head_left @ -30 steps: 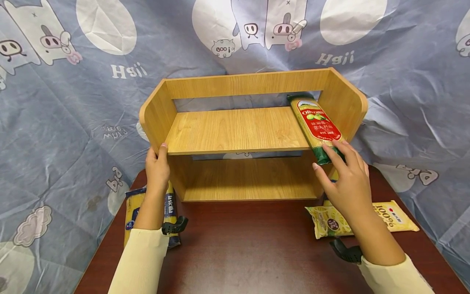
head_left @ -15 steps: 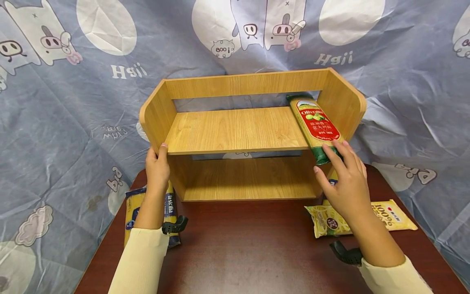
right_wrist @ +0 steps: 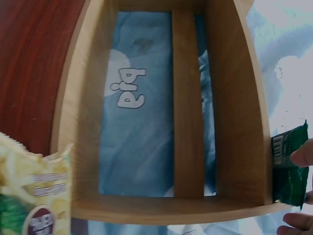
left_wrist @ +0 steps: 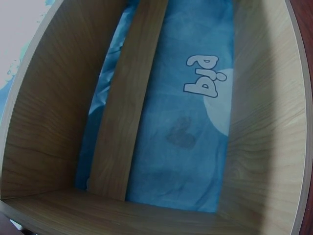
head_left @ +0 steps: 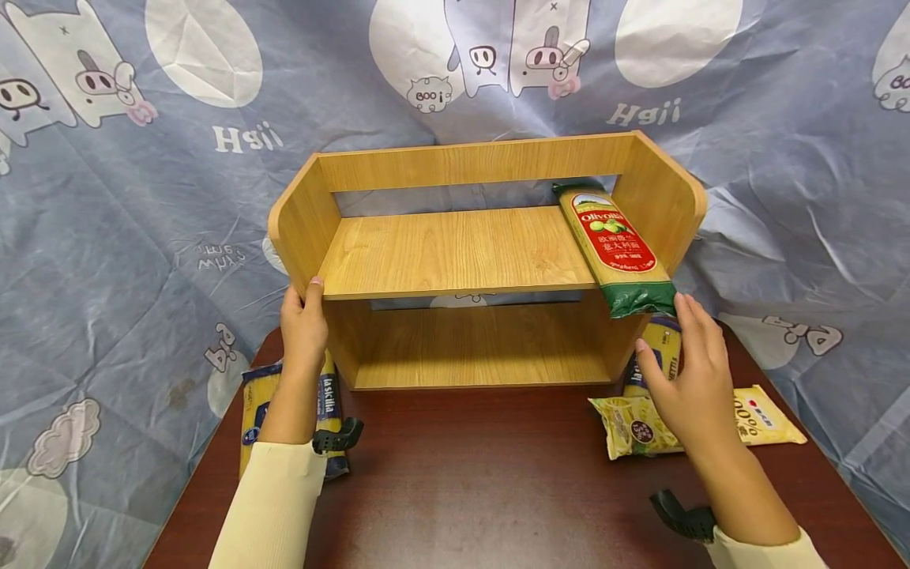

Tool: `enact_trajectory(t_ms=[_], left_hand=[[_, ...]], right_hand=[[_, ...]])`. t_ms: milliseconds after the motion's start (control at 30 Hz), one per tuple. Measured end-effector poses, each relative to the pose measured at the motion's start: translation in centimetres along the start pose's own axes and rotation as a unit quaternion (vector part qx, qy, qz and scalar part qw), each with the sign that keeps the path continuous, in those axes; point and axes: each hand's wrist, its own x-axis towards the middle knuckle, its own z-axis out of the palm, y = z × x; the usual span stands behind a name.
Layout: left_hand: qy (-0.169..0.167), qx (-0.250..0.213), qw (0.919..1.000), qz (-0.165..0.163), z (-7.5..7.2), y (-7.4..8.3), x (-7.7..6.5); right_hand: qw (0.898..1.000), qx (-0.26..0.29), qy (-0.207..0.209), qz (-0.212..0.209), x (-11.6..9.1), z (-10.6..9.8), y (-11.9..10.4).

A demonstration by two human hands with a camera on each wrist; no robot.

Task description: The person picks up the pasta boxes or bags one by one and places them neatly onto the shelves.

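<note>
Patterned cloth (head_left: 107,197) hangs behind a dark red table (head_left: 462,482), which runs out in front of the shelf (head_left: 302,225) between two forearms. The shelf has a high-walled upper board (head_left: 455,249) and a lower compartment (head_left: 483,348); at the upper board's right end lies the Olivoila pack (head_left: 614,241), its green end jutting past the front edge, with bare wood stretching leftward from it. The left wrist view looks into the compartment, showing a back slat (left_wrist: 129,98) and cloth lettering (left_wrist: 203,78) through the open back; the right wrist view adds a barcode (right_wrist: 278,147) on the pack's green end. A yellow bag (head_left: 643,427) lies beyond the right wrist, a spaghetti pack (head_left: 664,344) behind it, and blue-and-yellow packs (head_left: 330,395) lie by the left forearm. The left hand (head_left: 304,324) grips the shelf's left side, thumb over the board's edge. The right hand (head_left: 693,387) has loosely extended fingers at the green end; whether they press it is hard to tell.
</note>
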Motion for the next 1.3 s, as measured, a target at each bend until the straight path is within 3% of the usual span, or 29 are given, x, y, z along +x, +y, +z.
enact_trajectory(t_ms=[500,700,833,1033,1300], left_hand=[[-0.007,0.005,0.9999,-0.009,-0.1,-0.1,0.1],[-0.001,0.005,1.0000,0.001,0.0,-0.1,0.1],[0.001,0.009,1.0000,0.003,0.0,-0.2,0.1],[-0.003,0.010,0.9999,-0.001,-0.2,-0.4,0.2],[-0.004,0.007,1.0000,-0.006,-0.1,0.0,0.1]], right_hand=[[0.998,-0.005,-0.027,0.060,-3.5,0.0,1.9],[0.993,-0.029,-0.079,0.077,-5.3,0.8,3.0],[0.981,-0.076,-0.140,0.107,-6.4,1.1,3.7],[0.950,-0.164,-0.233,0.125,-7.8,1.9,4.3],[0.927,-0.188,-0.301,0.125,-9.5,3.2,4.7]])
